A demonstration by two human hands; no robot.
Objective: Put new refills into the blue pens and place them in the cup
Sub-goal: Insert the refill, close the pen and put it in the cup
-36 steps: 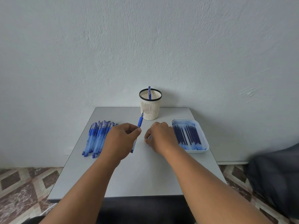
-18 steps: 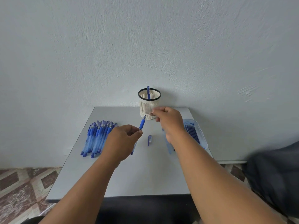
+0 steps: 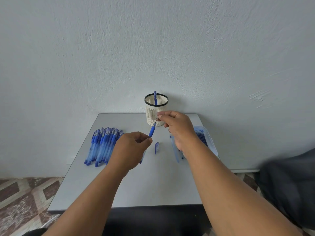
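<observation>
My left hand (image 3: 131, 150) grips a blue pen (image 3: 151, 132) by its barrel, tip pointing up toward the cup. The fingers of my right hand (image 3: 179, 128) pinch the small tip end of that pen, just in front of the cup. The pen's blue cap (image 3: 156, 148) lies loose on the table between my hands. A cream slotted cup (image 3: 150, 116) with a black rim stands at the table's back edge and holds one blue pen (image 3: 155, 97). Several blue pens (image 3: 104, 145) lie in a row at the left.
A clear tray (image 3: 211, 138) with several dark blue refills sits at the right, partly hidden by my right wrist. A pale pen part (image 3: 175, 152) lies beside it. The grey table (image 3: 144, 184) stands against a white wall; dark cloth (image 3: 289, 184) is at the far right.
My right hand has lifted from the table to the pen's tip. The cap now lies on the table. My left hand holds the pen slightly higher.
</observation>
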